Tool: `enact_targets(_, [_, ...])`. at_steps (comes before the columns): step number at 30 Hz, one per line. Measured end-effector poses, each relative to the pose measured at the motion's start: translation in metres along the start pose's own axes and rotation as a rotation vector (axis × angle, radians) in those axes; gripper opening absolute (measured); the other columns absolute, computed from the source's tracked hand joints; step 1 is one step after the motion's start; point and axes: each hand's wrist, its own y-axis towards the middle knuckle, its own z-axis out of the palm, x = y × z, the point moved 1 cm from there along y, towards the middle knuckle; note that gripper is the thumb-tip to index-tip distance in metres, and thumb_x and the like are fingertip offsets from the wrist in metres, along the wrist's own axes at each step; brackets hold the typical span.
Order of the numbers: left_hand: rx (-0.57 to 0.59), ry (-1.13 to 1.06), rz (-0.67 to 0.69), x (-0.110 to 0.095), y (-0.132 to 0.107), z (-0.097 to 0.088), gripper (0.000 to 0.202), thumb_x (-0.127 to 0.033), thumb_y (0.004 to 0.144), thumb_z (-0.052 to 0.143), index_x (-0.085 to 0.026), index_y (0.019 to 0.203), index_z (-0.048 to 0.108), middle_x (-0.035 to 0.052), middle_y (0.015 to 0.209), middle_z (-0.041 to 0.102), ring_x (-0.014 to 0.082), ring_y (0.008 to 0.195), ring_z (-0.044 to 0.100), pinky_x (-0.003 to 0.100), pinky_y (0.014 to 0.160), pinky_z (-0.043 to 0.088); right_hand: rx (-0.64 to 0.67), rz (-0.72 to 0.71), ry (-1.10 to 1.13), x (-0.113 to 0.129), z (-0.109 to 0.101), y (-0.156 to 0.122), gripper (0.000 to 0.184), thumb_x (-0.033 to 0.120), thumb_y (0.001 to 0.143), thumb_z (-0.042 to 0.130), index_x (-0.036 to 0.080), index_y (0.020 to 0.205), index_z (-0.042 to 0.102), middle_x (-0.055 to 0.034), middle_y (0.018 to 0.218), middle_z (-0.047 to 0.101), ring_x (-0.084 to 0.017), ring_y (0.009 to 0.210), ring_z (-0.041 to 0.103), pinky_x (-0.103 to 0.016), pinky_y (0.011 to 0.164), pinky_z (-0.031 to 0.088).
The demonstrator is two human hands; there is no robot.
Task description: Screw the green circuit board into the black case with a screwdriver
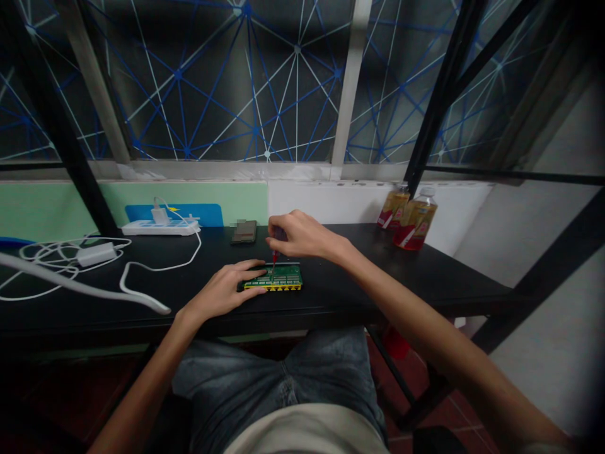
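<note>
Grasping a screwdriver point(274, 257) upright, the right hand point(302, 234) is above the green circuit board point(289, 277), near six o'clock on the table point(350, 284); the left hand point(230, 285) rests spread fingers at its nine o'clock end, probably against sliding.

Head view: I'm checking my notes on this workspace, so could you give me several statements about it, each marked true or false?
1. The left hand touches the green circuit board. True.
2. The right hand holds a screwdriver-like tool. True.
3. Both bottles stand left of the board. False: the bottles stand to its right.
4. The board's yellow edge faces the window. False: the yellow edge is on the near side.
5. A white plug sits in the power strip. True.
</note>
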Motion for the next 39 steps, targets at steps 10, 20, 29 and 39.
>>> enact_targets(10, [0.000,0.045,-0.006,0.000,-0.001,0.000,0.047,-0.051,0.093,0.053,-0.026,0.132,0.061,0.0058,0.144,0.053,0.0262,0.130,0.052,0.039,0.110,0.040,0.215,-0.223,0.035,0.011,-0.013,0.006,0.008,0.020,0.088,0.057,0.015,0.091,0.063,-0.0004,0.074,0.061,-0.011,0.064,0.046,-0.024,0.060,0.027])
enact_targets(20, [-0.006,0.030,-0.011,0.000,-0.001,0.001,0.046,-0.050,0.093,0.054,-0.026,0.132,0.061,0.0054,0.144,0.053,0.0262,0.132,0.051,0.039,0.111,0.039,0.215,-0.175,-0.033,0.016,-0.013,0.009,0.013,0.026,0.086,0.059,0.017,0.095,0.063,-0.0009,0.074,0.061,-0.012,0.062,0.043,-0.025,0.058,0.025])
enact_targets(29, [-0.005,0.023,-0.019,0.000,-0.002,0.002,0.048,-0.051,0.093,0.053,-0.025,0.132,0.061,0.0067,0.145,0.052,0.0262,0.132,0.050,0.040,0.111,0.039,0.185,-0.171,0.029,0.002,-0.012,0.008,0.013,0.026,0.087,0.060,0.015,0.091,0.065,-0.0012,0.073,0.062,-0.011,0.062,0.046,-0.025,0.059,0.027])
enact_targets(39, [-0.007,-0.002,-0.019,-0.001,-0.001,0.002,0.046,-0.050,0.093,0.054,-0.026,0.131,0.062,0.0049,0.144,0.052,0.0262,0.132,0.051,0.040,0.112,0.038,0.175,-0.121,-0.076,0.015,-0.013,0.005,0.022,0.038,0.086,0.062,0.017,0.088,0.066,-0.0015,0.074,0.063,-0.012,0.063,0.046,-0.025,0.058,0.024])
